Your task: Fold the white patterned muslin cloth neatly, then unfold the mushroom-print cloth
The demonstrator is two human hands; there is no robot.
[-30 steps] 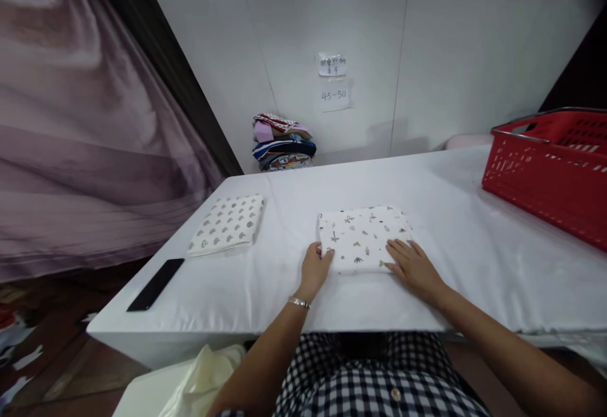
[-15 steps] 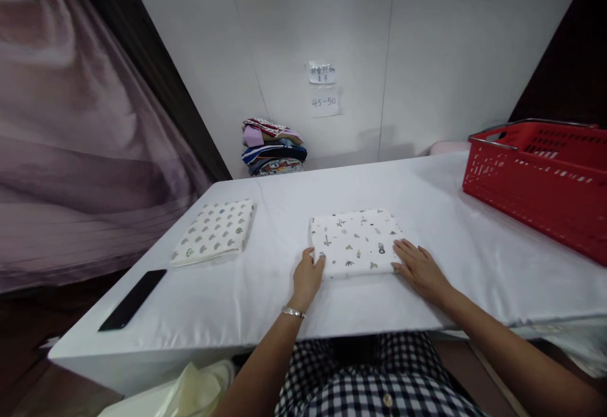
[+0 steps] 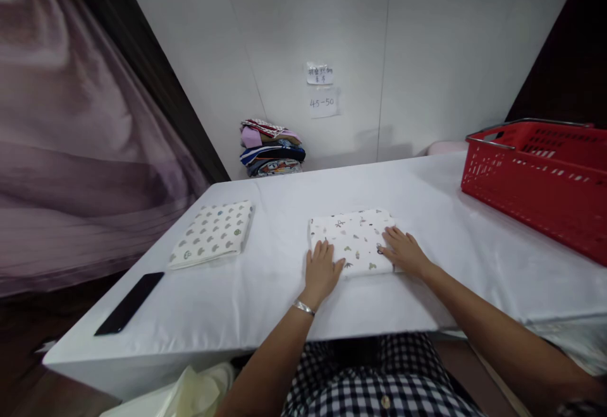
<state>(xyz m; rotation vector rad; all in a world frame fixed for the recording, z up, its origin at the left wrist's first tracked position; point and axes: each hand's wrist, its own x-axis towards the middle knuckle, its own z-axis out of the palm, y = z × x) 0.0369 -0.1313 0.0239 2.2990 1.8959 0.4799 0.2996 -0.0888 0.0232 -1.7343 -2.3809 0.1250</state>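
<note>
A folded white cloth (image 3: 355,237) with small printed plants and figures lies flat on the white-covered table (image 3: 279,303) in front of me. My left hand (image 3: 322,271) rests flat on its near left corner with the fingers spread. Across from it, my right hand (image 3: 403,251) lies on the right side of the cloth, fingers stretched out and covering part of the print. Neither hand grips anything. Another folded cloth (image 3: 213,234), white with grey mushroom-like prints, sits apart on the left part of the table.
A black phone-like slab (image 3: 129,303) lies near the table's left edge. At the right stands a red plastic basket (image 3: 535,196). A stack of folded fabrics (image 3: 271,148) is beyond the far edge, against the wall. A pink curtain (image 3: 95,132) hangs at left.
My left hand has moved from the cloth's left edge onto its near left corner, fingers now spread. My right hand has slid inward, further onto the cloth.
</note>
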